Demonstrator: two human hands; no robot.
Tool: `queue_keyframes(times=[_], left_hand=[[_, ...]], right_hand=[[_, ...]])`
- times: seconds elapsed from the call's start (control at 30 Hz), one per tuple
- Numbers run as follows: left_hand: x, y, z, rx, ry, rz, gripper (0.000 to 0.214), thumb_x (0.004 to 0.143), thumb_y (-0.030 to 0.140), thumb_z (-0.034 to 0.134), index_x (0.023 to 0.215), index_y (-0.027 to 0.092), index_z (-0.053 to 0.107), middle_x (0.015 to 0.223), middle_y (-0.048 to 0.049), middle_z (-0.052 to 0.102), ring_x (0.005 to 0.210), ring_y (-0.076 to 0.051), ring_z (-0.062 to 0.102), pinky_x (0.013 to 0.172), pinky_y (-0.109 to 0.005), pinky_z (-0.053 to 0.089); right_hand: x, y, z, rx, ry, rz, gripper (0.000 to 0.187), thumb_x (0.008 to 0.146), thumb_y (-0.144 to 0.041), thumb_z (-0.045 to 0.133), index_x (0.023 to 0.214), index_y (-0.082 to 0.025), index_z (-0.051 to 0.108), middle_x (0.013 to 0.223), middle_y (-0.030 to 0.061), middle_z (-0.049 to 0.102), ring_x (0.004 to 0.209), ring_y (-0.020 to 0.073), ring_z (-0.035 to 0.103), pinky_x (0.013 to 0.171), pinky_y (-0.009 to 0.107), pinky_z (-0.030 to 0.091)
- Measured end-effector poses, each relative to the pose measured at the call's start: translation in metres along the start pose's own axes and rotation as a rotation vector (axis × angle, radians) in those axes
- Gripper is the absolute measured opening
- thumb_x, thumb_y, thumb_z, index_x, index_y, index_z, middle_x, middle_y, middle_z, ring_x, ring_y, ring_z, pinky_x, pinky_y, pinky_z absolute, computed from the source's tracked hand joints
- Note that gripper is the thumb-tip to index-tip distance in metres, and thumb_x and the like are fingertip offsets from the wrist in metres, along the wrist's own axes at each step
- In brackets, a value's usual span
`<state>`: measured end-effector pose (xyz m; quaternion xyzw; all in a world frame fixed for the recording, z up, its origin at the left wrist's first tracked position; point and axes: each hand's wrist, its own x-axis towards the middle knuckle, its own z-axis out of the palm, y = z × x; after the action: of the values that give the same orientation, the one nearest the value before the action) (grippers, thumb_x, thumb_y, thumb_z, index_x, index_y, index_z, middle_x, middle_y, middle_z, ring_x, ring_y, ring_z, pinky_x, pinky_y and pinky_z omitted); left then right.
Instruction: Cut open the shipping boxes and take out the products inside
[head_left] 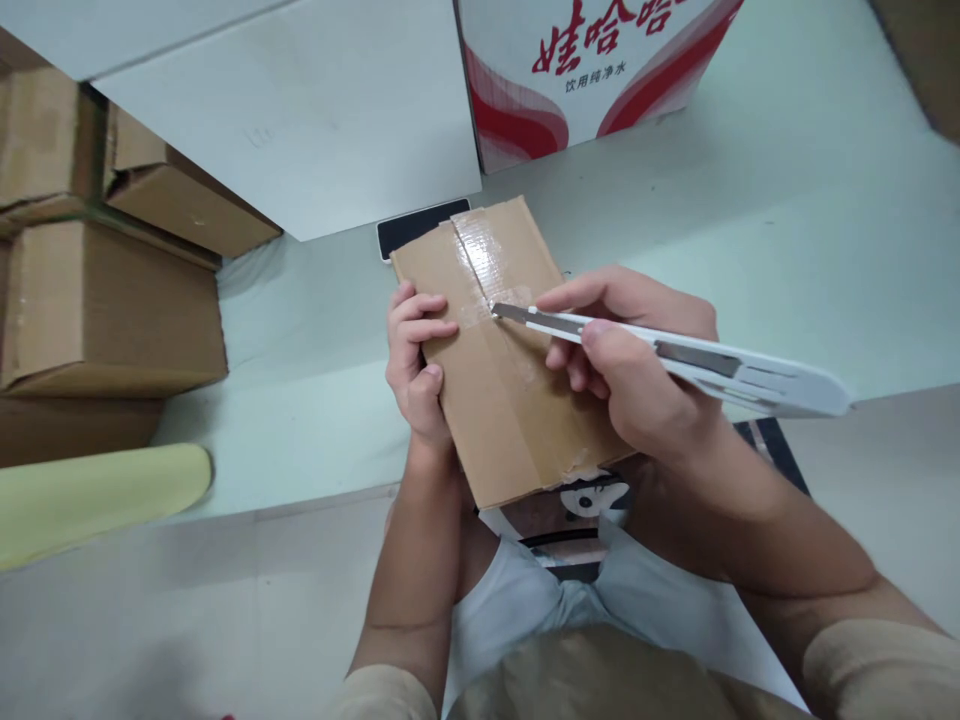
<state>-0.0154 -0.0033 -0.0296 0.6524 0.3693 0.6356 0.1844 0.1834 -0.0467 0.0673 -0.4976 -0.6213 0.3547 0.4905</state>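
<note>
At the centre of the frame, a box (480, 410) with taped face up and tilted, presumably to offer the tape (480, 250) squarely to the blade (510, 313). On its left edge, the left hand (412, 355), fingers (427, 330) curled partway closed around that side, likely steadying it against the blade's push. From the right, the right hand (656, 400), fingers closed snugly around the knife (697, 359), forefinger stretched forward, apparently for fine control of the tip at the seam. Below, the table (750, 270); impossible to tell whether bearing any weight. Just past the far edge, a partly hidden dark slab (420, 228); at upper left, a white box (300, 130) and brown cartons (142, 300); at top, a red-and-white carton (517, 110); at lower left, a yellow roll (105, 495), all perhaps set aside for elbow room.
</note>
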Motion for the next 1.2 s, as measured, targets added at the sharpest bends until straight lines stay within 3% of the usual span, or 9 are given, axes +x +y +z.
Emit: queue_keyframes(times=[0.3, 0.57, 0.87, 1.07, 1.2], left_hand=[[0.003, 0.002, 0.0, 0.043, 0.036, -0.034, 0.04, 0.091, 0.064, 0.052, 0.089, 0.027, 0.068, 0.11, -0.0041, 0.069, 0.135, -0.03, 0.055, 0.127, -0.056, 0.035], [0.001, -0.001, -0.002, 0.059, -0.005, -0.014, 0.037, 0.094, 0.061, 0.049, 0.095, 0.028, 0.067, 0.114, -0.0038, 0.068, 0.14, -0.03, 0.052, 0.125, -0.054, 0.038], [0.0, -0.003, -0.007, 0.104, -0.066, 0.013, 0.04, 0.098, 0.064, 0.044, 0.101, 0.03, 0.065, 0.118, -0.0037, 0.066, 0.141, -0.03, 0.051, 0.124, -0.055, 0.038], [0.0, -0.001, -0.003, 0.086, -0.053, 0.017, 0.039, 0.098, 0.063, 0.044, 0.1, 0.029, 0.064, 0.118, -0.0047, 0.066, 0.139, -0.032, 0.053, 0.126, -0.057, 0.036], [0.001, -0.002, -0.002, 0.087, -0.039, 0.042, 0.039, 0.099, 0.062, 0.043, 0.1, 0.029, 0.064, 0.116, -0.0045, 0.066, 0.138, -0.032, 0.053, 0.125, -0.059, 0.036]], right_hand=[[0.005, -0.011, -0.001, -0.213, -0.07, -0.018, 0.027, 0.098, -0.036, 0.051, 0.109, -0.02, 0.069, 0.075, -0.0001, 0.072, 0.061, 0.0127, 0.064, 0.063, 0.026, 0.05], [0.006, -0.013, -0.001, -0.287, -0.094, -0.06, 0.029, 0.093, -0.032, 0.048, 0.109, -0.019, 0.069, 0.08, 0.0023, 0.076, 0.073, 0.0175, 0.072, 0.069, 0.03, 0.053], [0.003, -0.015, -0.002, -0.266, -0.068, -0.1, 0.018, 0.086, -0.026, 0.052, 0.095, -0.023, 0.067, 0.072, 0.0006, 0.071, 0.064, 0.0165, 0.065, 0.062, 0.03, 0.048], [0.003, -0.015, -0.001, -0.268, -0.077, -0.095, 0.019, 0.09, -0.025, 0.05, 0.1, -0.022, 0.067, 0.079, 0.0012, 0.074, 0.07, 0.0167, 0.069, 0.067, 0.031, 0.05], [0.005, -0.014, 0.0, -0.311, -0.091, -0.158, 0.022, 0.088, -0.025, 0.051, 0.098, -0.019, 0.069, 0.075, 0.0023, 0.073, 0.064, 0.0158, 0.064, 0.061, 0.03, 0.046]])
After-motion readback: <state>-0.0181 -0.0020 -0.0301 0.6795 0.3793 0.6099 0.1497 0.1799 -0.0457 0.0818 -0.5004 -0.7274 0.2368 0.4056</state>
